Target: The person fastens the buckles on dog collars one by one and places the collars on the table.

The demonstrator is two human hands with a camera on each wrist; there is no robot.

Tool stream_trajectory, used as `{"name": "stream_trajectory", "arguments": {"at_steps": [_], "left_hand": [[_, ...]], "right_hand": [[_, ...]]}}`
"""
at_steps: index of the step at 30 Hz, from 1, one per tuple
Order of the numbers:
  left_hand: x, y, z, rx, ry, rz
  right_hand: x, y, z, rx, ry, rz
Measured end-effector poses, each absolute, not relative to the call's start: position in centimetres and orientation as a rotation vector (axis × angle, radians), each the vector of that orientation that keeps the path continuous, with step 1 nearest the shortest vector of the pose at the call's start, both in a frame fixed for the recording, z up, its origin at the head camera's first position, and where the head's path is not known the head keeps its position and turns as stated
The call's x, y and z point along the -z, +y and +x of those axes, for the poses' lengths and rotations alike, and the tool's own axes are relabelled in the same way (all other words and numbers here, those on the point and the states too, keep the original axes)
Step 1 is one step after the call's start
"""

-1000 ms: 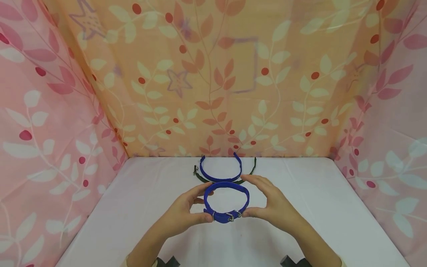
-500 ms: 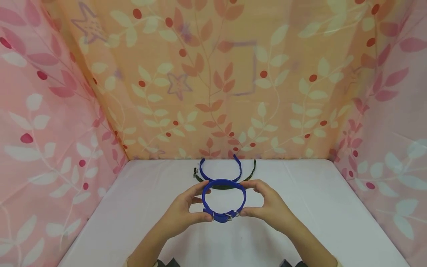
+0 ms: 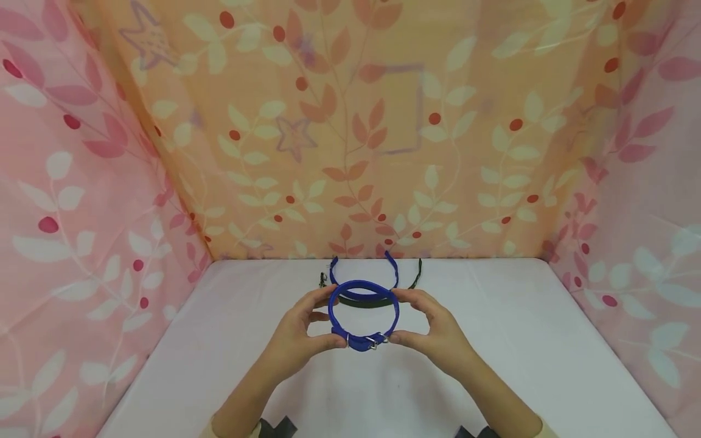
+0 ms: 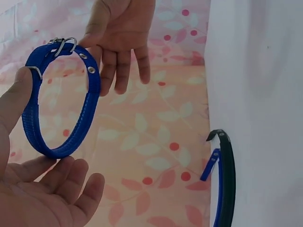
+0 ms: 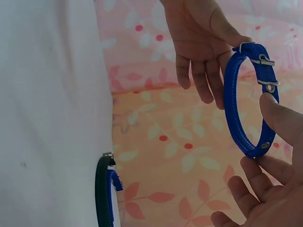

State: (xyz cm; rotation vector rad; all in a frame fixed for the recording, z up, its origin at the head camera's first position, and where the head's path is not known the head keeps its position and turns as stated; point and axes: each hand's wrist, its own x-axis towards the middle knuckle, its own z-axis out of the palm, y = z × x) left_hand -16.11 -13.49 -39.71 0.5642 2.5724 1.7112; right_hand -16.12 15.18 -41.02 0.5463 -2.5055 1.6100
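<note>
A blue buckled collar (image 3: pixel 358 344) forms a closed loop, held up above the white table between both hands. My left hand (image 3: pixel 296 334) grips its left side, thumb by a metal ring near the buckle and fingertips at the opposite edge. On the other side my right hand (image 3: pixel 438 331) pinches it the same way, thumb beside the buckle. Silver buckle hardware and metal eyelets show on the collar (image 4: pixel 90 113) in the left wrist view. In the right wrist view the collar (image 5: pixel 230 94) shows stitching along its inner face.
Behind the held loop, an unbuckled blue collar (image 3: pixel 394 271) and a dark green collar (image 3: pixel 417 275) lie curved at the far edge of the white table (image 3: pixel 246 292). Patterned cloth walls (image 3: pixel 350 121) enclose the back and both sides.
Both hands have raised the blue collar slightly and shifted it a little left, so it now overlaps the collars behind it in the head view. The grip stays the same.
</note>
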Motion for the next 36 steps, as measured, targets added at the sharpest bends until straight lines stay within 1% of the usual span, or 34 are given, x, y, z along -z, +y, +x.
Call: {"name": "stream_trajectory", "arguments": {"at_steps": [8, 15, 19, 23, 36], "left_hand": [[40.4, -15.7, -16.7, -1.637, 2.679, 0.567], [43.3, -19.5, -16.6, -1.6, 2.778, 0.675], [44.7, -21.7, -16.3, -1.553, 2.794, 0.624], [45.4, -23.2, -16.8, -1.518, 2.798, 0.558], [46.7, -27.2, -19.2, -1.353, 2.851, 0.455]], "right_hand": [[42.5, 12.8, -16.8, -1.683, -2.508, 0.516], [43.6, 9.3, -17.2, -1.671, -2.55, 0.535], [44.5, 7.4, -17.6, -1.62, -2.586, 0.592], [45.1, 5.7, -18.0, -1.587, -2.612, 0.596], [46.6, 0.9, -20.7, -1.491, -2.724, 0.468]]}}
